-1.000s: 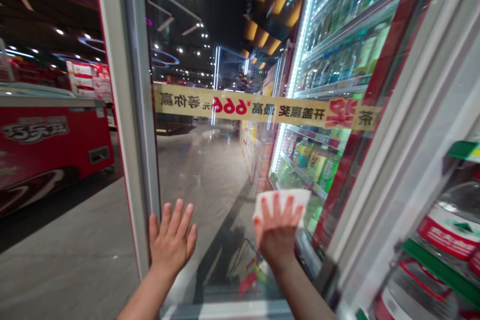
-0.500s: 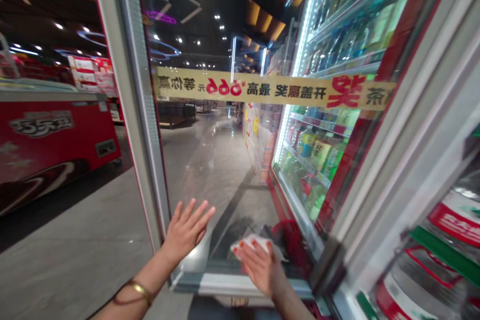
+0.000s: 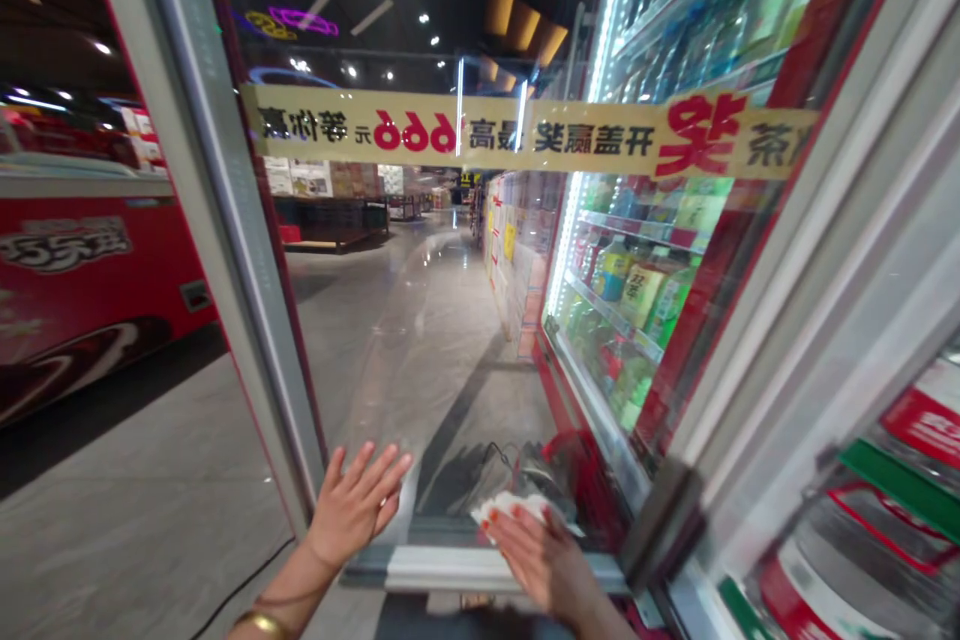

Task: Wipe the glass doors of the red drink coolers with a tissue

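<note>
An open glass fridge door point(image 3: 420, 320) swings out in front of me, with a yellow banner strip point(image 3: 525, 135) across it. My left hand point(image 3: 356, 510) lies flat on the lower left of the glass, fingers spread, beside the grey door frame point(image 3: 225, 250). My right hand point(image 3: 536, 550) presses a white cloth point(image 3: 510, 505) against the bottom of the glass, just above the door's lower rail point(image 3: 480, 570). A gold bracelet point(image 3: 259, 623) shows on my left wrist.
Lit fridge shelves with green and blue drink bottles point(image 3: 637, 290) run along the right. Large water bottles with red labels point(image 3: 885, 520) stand inside the open fridge at the far right. A red chest freezer point(image 3: 82, 290) stands on the left across a grey tiled floor point(image 3: 150, 520).
My right hand has slid the cloth down from mid-glass to the bottom edge of the door. The left hand stayed flat on the glass, and the view dropped lower.
</note>
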Available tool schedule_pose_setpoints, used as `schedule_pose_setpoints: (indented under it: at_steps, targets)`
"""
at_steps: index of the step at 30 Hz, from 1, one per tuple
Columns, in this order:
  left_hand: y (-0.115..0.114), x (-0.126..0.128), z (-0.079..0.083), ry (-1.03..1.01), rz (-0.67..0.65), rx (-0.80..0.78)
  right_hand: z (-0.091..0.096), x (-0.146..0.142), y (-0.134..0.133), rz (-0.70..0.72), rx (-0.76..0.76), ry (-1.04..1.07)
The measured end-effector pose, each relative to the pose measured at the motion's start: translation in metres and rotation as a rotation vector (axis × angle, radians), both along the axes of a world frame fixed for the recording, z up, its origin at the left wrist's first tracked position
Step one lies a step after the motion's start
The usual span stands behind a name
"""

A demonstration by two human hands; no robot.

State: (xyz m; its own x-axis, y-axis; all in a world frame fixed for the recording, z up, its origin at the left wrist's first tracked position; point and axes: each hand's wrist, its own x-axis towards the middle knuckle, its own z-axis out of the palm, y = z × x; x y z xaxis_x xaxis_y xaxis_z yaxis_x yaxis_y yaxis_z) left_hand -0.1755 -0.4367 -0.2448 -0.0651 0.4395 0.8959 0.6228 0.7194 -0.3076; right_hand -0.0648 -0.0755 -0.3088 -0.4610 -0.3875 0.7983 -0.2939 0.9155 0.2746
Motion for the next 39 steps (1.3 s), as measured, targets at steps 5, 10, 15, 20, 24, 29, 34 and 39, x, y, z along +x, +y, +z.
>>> schedule_pose_setpoints:
  at_steps: [5,10,15,20,24,29,34,39]
  targets:
    - [0.001,-0.002,0.000,0.000,-0.026,0.035,0.016,0.013,0.041,-0.081,0.044,0.155]
    - [0.008,0.001,-0.009,-0.044,-0.053,0.069,0.041,-0.019,-0.035,-0.153,-0.028,0.161]
    - [0.020,-0.001,-0.024,0.002,-0.018,0.001,0.049,-0.009,-0.052,0.020,0.116,0.175]
    - [0.027,-0.009,-0.035,0.014,0.044,0.059,0.133,-0.033,-0.055,-0.233,-0.075,0.247]
    - [0.025,-0.006,-0.038,-0.068,0.145,0.219,0.157,-0.051,-0.124,0.033,0.180,0.200]
    - [0.027,-0.006,-0.043,-0.164,0.180,0.316,0.171,-0.052,-0.132,0.199,0.286,0.180]
    - [0.023,-0.002,-0.055,-0.214,0.144,0.417,0.224,-0.091,-0.173,0.110,0.140,0.049]
    - [0.013,0.022,-0.057,-0.259,0.148,0.607,0.155,-0.095,-0.197,0.344,0.359,0.018]
